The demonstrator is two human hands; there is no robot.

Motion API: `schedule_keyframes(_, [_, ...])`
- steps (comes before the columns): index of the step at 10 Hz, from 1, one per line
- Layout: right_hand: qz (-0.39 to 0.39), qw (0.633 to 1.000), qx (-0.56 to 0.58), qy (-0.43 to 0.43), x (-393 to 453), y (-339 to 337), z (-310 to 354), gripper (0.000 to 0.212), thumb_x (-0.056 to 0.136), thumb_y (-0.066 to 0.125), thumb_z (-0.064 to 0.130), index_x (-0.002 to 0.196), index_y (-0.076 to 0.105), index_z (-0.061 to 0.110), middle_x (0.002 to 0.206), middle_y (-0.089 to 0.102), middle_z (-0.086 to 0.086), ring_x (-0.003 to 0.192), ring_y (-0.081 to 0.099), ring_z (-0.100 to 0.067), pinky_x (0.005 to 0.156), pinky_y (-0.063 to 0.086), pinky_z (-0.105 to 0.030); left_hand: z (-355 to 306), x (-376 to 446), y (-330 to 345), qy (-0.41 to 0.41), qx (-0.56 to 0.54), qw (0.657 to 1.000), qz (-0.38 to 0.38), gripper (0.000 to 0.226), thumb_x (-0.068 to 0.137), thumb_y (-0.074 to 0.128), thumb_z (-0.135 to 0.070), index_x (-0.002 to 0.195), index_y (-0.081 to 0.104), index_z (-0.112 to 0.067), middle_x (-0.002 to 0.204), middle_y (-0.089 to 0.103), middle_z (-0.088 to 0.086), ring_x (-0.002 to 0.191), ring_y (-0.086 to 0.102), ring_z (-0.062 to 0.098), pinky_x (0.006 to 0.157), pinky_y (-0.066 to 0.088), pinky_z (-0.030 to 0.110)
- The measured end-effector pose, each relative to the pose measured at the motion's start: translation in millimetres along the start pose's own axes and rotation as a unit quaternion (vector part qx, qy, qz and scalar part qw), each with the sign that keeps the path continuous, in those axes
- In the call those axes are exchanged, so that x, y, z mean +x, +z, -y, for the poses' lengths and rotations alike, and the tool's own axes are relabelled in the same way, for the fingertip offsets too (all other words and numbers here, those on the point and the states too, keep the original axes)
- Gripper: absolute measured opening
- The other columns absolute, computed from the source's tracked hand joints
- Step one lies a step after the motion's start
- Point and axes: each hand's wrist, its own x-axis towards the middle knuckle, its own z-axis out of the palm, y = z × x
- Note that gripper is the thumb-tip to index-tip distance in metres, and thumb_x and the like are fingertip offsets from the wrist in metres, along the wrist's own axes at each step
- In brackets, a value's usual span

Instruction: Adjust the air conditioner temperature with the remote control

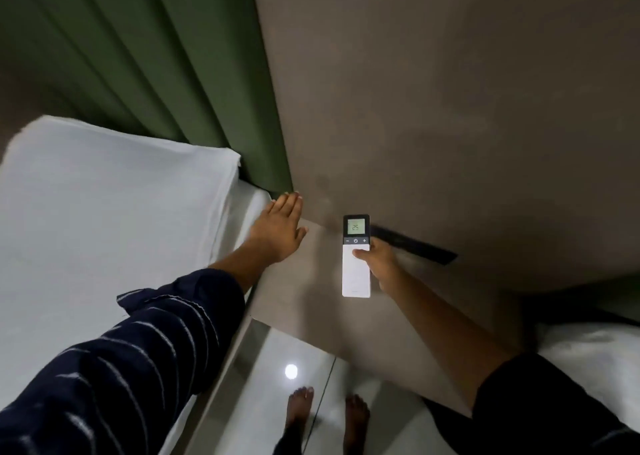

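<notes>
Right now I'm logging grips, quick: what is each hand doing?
Left hand: open, fingers flat, holding nothing.
Right hand: closed on the remote, thumb on its front.

The right hand holds the remote up in open air, with only the bare brown wall ahead of it. The left hand is spread flat, fingertips near the green curtain at the wall's corner. A white mattress fills the left side, bedding crowds the right, and a narrow strip of tiled floor runs between them.
</notes>
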Motion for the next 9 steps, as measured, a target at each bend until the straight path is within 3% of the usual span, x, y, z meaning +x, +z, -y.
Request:
schedule_keyframes(1, [-0.061, 0.995, -0.009, 0.078, 57, 4, -96, 0.034, 0.085, 0.064, 0.0, 0.118, 0.06, 0.0, 0.118, 0.066, -0.022, 0.092, 0.063, -0.028, 0.072, 0.047, -0.028, -18, 39, 91, 0.03, -0.006, 0.999, 0.038, 0.069, 0.101, 0.025, -0.042, 0.156, 0.003, -0.006, 0.165, 0.003, 0.01, 0.152, 0.005, 0.025, 0.124, 0.008, 0.038])
schedule_keyframes(2, [-0.078, 0.991, -0.014, 0.106, 89, 7, -149, 0.034, 0.083, 0.064, -0.003, 0.116, 0.059, -0.002, 0.119, 0.065, -0.025, 0.098, 0.065, -0.034, 0.078, 0.051, -0.033, -32, 56, 144, 0.052, -0.007, 0.996, 0.07, 0.07, 0.1, 0.026, -0.042, 0.156, 0.002, -0.006, 0.165, 0.0, 0.011, 0.152, 0.003, 0.026, 0.123, 0.006, 0.038])
schedule_keyframes(3, [-0.089, 0.984, -0.088, 0.124, 123, 11, -205, 0.038, 0.081, 0.068, 0.002, 0.117, 0.056, -0.003, 0.119, 0.064, -0.023, 0.098, 0.062, -0.029, 0.078, 0.044, -0.028, -56, 63, 214, 0.094, -0.006, 0.987, 0.13, 0.071, 0.1, 0.026, -0.043, 0.156, -0.001, -0.007, 0.165, -0.004, 0.01, 0.153, 0.0, 0.026, 0.123, 0.005, 0.038])
schedule_keyframes(4, [-0.093, 0.98, -0.117, 0.129, 143, 13, -232, 0.042, 0.081, 0.069, 0.006, 0.12, 0.055, -0.001, 0.121, 0.063, -0.021, 0.105, 0.061, -0.034, 0.078, 0.041, -0.027, -69, 65, 245, 0.114, -0.014, 0.983, 0.145, 0.071, 0.101, 0.026, -0.043, 0.156, -0.002, -0.008, 0.165, -0.004, 0.01, 0.153, -0.001, 0.027, 0.123, 0.005, 0.038])
schedule_keyframes(6, [-0.122, 0.973, -0.157, 0.121, 167, 26, -268, 0.041, 0.084, 0.067, 0.008, 0.122, 0.052, -0.002, 0.122, 0.063, -0.021, 0.11, 0.06, -0.035, 0.079, 0.043, -0.028, -77, 65, 275, 0.127, -0.026, 0.981, 0.144, 0.071, 0.101, 0.03, -0.042, 0.156, 0.001, -0.008, 0.165, 0.0, 0.011, 0.153, 0.001, 0.027, 0.123, 0.006, 0.038])
schedule_keyframes(7, [-0.132, 0.968, -0.172, 0.122, 164, 26, -269, 0.039, 0.085, 0.064, 0.009, 0.121, 0.053, -0.001, 0.123, 0.062, -0.022, 0.111, 0.059, -0.036, 0.086, 0.047, -0.034, -75, 60, 271, 0.132, -0.029, 0.979, 0.151, 0.071, 0.1, 0.029, -0.042, 0.156, 0.002, -0.008, 0.165, 0.0, 0.01, 0.153, 0.003, 0.027, 0.124, 0.007, 0.039])
schedule_keyframes(9, [-0.119, 0.961, -0.202, 0.149, 124, 18, -258, 0.044, 0.088, 0.061, 0.016, 0.126, 0.049, -0.002, 0.127, 0.058, -0.022, 0.113, 0.058, -0.035, 0.079, 0.045, -0.03, -81, 49, 244, 0.136, -0.017, 0.982, 0.131, 0.07, 0.101, 0.025, -0.043, 0.156, -0.002, -0.009, 0.165, -0.004, 0.01, 0.153, -0.001, 0.027, 0.123, 0.002, 0.037])
